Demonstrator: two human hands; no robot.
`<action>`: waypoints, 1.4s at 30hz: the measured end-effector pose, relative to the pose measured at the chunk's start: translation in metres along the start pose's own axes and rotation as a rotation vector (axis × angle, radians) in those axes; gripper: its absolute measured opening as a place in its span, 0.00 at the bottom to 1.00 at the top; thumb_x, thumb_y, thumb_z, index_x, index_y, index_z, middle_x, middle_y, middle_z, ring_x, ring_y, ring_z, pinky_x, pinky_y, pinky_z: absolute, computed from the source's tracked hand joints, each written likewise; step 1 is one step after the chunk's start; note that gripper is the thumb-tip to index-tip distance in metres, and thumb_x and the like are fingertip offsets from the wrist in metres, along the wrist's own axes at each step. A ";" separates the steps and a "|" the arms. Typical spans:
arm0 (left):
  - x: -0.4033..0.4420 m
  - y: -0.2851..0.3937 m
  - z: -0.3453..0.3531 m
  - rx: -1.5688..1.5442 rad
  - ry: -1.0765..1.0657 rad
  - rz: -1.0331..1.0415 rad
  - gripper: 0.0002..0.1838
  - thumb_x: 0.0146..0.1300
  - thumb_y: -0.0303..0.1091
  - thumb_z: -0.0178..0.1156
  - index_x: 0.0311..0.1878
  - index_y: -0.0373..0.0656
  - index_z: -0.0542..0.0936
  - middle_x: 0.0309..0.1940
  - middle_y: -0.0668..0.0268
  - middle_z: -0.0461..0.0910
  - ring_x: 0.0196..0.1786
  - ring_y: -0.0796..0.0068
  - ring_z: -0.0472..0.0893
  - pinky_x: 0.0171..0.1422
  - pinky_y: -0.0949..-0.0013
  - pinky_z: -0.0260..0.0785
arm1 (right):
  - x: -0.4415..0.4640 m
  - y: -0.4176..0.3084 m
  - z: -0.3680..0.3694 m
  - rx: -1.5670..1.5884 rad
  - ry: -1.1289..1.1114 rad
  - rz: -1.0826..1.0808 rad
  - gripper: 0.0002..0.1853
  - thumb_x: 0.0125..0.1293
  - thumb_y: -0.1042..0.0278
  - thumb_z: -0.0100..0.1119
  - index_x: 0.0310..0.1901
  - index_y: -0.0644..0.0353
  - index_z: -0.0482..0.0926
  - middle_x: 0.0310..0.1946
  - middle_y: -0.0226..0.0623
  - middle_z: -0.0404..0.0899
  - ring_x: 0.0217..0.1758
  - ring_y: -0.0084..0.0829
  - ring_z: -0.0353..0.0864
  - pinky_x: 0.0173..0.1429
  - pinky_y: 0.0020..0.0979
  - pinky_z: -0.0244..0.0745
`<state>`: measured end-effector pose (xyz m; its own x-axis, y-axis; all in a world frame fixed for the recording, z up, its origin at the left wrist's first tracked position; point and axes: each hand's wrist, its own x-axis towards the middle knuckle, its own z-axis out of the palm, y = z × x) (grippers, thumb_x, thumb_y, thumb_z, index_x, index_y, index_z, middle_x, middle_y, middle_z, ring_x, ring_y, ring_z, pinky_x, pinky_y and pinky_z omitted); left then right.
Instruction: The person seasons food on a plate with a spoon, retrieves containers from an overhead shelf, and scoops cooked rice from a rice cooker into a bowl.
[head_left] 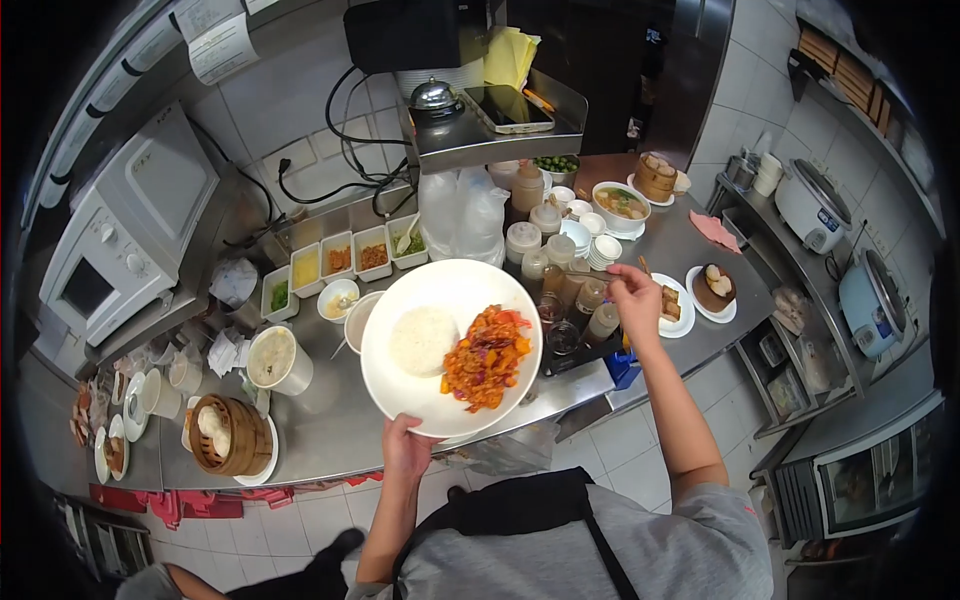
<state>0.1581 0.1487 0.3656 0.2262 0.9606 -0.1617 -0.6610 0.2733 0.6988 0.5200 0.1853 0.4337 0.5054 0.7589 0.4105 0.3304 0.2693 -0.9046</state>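
Observation:
My left hand [408, 450] grips the near rim of a large white plate [400, 395], which is held above the steel counter. On the plate, a round mound of white rice [423, 341] sits beside a heap of red-orange saucy food [487, 358]. My right hand [637, 300] is closed in a pinch over the sauce bottles [590, 295]. A thin dark strip, perhaps a utensil handle, runs left from its fingertips; its kind is unclear. Just right of that hand, a white plate with browned pieces [675, 305] rests on the counter.
Behind the held plate stand topping tubs [372, 257] and a soup bowl [621, 203]. A bamboo steamer [230, 440] with buns is at left, near a white microwave [130, 225]. A raised shelf [500, 140] carries a bell and phone. Another person's arm shows at lower left.

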 end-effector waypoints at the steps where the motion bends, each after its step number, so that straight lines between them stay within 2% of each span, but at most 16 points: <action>1: 0.000 0.001 -0.015 -0.012 0.019 -0.010 0.30 0.48 0.26 0.46 0.59 0.32 0.58 0.51 0.48 0.70 0.47 0.49 0.78 0.43 0.49 0.78 | -0.001 0.007 0.004 -0.249 -0.005 -0.157 0.10 0.55 0.77 0.52 0.38 0.65 0.78 0.25 0.39 0.78 0.24 0.31 0.77 0.32 0.27 0.73; 2: -0.004 0.006 -0.022 -0.009 0.027 0.014 0.30 0.48 0.26 0.46 0.59 0.32 0.58 0.51 0.48 0.70 0.47 0.50 0.78 0.43 0.49 0.78 | -0.002 0.013 0.009 -0.498 -0.013 -0.312 0.10 0.54 0.77 0.53 0.38 0.64 0.78 0.24 0.41 0.78 0.24 0.35 0.77 0.32 0.29 0.74; 3: -0.008 0.012 -0.029 -0.008 0.036 0.038 0.30 0.48 0.26 0.46 0.59 0.32 0.59 0.51 0.49 0.70 0.47 0.51 0.78 0.43 0.50 0.78 | -0.004 0.019 0.018 -0.534 -0.040 -0.361 0.10 0.50 0.77 0.53 0.36 0.62 0.79 0.28 0.45 0.77 0.29 0.43 0.77 0.36 0.36 0.74; 10: -0.029 0.049 -0.054 0.003 0.174 0.139 0.30 0.48 0.23 0.46 0.59 0.35 0.58 0.53 0.52 0.69 0.52 0.53 0.75 0.50 0.51 0.75 | -0.011 0.049 0.053 -0.803 -0.295 -0.448 0.09 0.49 0.77 0.54 0.34 0.63 0.79 0.34 0.48 0.76 0.36 0.48 0.76 0.42 0.43 0.73; 11: -0.031 0.051 -0.056 -0.001 0.195 0.153 0.30 0.48 0.23 0.46 0.60 0.36 0.58 0.54 0.52 0.68 0.53 0.53 0.74 0.51 0.51 0.74 | -0.016 0.039 0.059 -0.912 -0.207 -0.603 0.09 0.48 0.76 0.55 0.33 0.63 0.79 0.36 0.48 0.76 0.38 0.49 0.76 0.42 0.45 0.72; 14: -0.035 0.059 -0.059 -0.012 0.163 0.144 0.31 0.48 0.22 0.45 0.60 0.38 0.58 0.54 0.52 0.67 0.54 0.53 0.73 0.54 0.50 0.72 | -0.043 0.010 0.072 -0.926 -0.446 -0.504 0.09 0.50 0.76 0.54 0.33 0.62 0.80 0.38 0.48 0.75 0.43 0.49 0.76 0.42 0.45 0.73; 16: -0.037 0.061 -0.058 -0.015 0.177 0.143 0.31 0.48 0.22 0.45 0.60 0.38 0.58 0.54 0.53 0.68 0.54 0.53 0.73 0.54 0.51 0.72 | -0.078 0.038 0.088 -0.964 -0.665 -0.221 0.05 0.50 0.73 0.56 0.30 0.63 0.78 0.37 0.48 0.75 0.34 0.48 0.77 0.40 0.43 0.74; 21: -0.039 0.066 -0.060 0.007 0.153 0.116 0.30 0.48 0.21 0.45 0.59 0.37 0.59 0.53 0.53 0.68 0.53 0.54 0.74 0.54 0.52 0.72 | -0.121 0.082 0.104 -1.117 -0.767 -0.031 0.04 0.49 0.76 0.55 0.26 0.64 0.79 0.30 0.48 0.76 0.36 0.47 0.80 0.42 0.45 0.75; 27: -0.035 0.063 -0.064 0.060 0.168 0.084 0.30 0.48 0.21 0.45 0.59 0.38 0.58 0.52 0.53 0.68 0.52 0.54 0.74 0.53 0.53 0.73 | -0.080 0.017 0.085 -0.498 -0.437 -0.077 0.03 0.48 0.75 0.57 0.23 0.65 0.76 0.31 0.44 0.77 0.38 0.41 0.78 0.40 0.32 0.73; 28: -0.035 0.063 -0.064 0.086 0.171 0.059 0.30 0.48 0.21 0.45 0.59 0.38 0.58 0.52 0.53 0.68 0.52 0.54 0.74 0.52 0.52 0.74 | -0.070 0.032 0.087 -0.267 -0.286 -0.242 0.04 0.50 0.74 0.58 0.22 0.64 0.74 0.33 0.40 0.77 0.38 0.33 0.76 0.40 0.26 0.70; 30: -0.032 0.064 -0.059 0.099 0.166 0.018 0.30 0.48 0.20 0.45 0.59 0.38 0.57 0.52 0.52 0.68 0.51 0.54 0.75 0.50 0.53 0.75 | -0.055 0.018 0.093 0.235 -0.363 0.063 0.04 0.54 0.73 0.57 0.26 0.63 0.75 0.36 0.35 0.77 0.41 0.26 0.75 0.44 0.25 0.69; 33: -0.030 0.062 -0.045 0.066 0.144 -0.013 0.30 0.48 0.19 0.44 0.59 0.38 0.56 0.51 0.51 0.67 0.48 0.54 0.76 0.46 0.55 0.77 | -0.043 -0.019 0.112 0.446 -0.458 0.304 0.04 0.56 0.73 0.56 0.32 0.63 0.75 0.40 0.34 0.77 0.42 0.23 0.74 0.47 0.25 0.68; 34: -0.029 0.060 -0.044 0.062 0.136 -0.014 0.30 0.48 0.19 0.43 0.59 0.38 0.56 0.51 0.51 0.67 0.48 0.54 0.76 0.46 0.54 0.77 | -0.041 -0.017 0.117 0.251 -0.505 0.238 0.09 0.57 0.72 0.56 0.38 0.65 0.74 0.41 0.37 0.76 0.43 0.24 0.75 0.49 0.26 0.68; 36: -0.026 0.056 -0.043 0.068 0.133 -0.011 0.30 0.47 0.20 0.44 0.59 0.38 0.56 0.52 0.51 0.67 0.49 0.54 0.76 0.46 0.54 0.77 | -0.045 -0.031 0.126 -0.065 -0.586 -0.191 0.11 0.56 0.73 0.56 0.41 0.65 0.75 0.39 0.41 0.76 0.41 0.29 0.76 0.48 0.28 0.69; 37: -0.025 0.053 -0.044 0.079 0.138 -0.006 0.31 0.47 0.20 0.44 0.59 0.37 0.57 0.52 0.51 0.68 0.49 0.54 0.76 0.47 0.54 0.77 | -0.043 -0.031 0.127 -0.184 -0.608 -0.434 0.13 0.54 0.75 0.55 0.43 0.64 0.76 0.38 0.44 0.74 0.40 0.37 0.76 0.46 0.31 0.71; 42: -0.025 0.056 -0.041 0.110 0.119 -0.011 0.31 0.47 0.21 0.44 0.59 0.36 0.57 0.52 0.51 0.68 0.49 0.53 0.77 0.47 0.53 0.77 | -0.029 -0.048 0.118 -0.428 -0.880 -0.541 0.12 0.53 0.77 0.53 0.40 0.63 0.77 0.38 0.44 0.71 0.40 0.43 0.75 0.43 0.35 0.72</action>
<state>0.0860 0.1420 0.3802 0.1426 0.9586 -0.2466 -0.5749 0.2830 0.7677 0.3957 0.2205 0.4514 -0.4717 0.8046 0.3606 0.6690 0.5930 -0.4481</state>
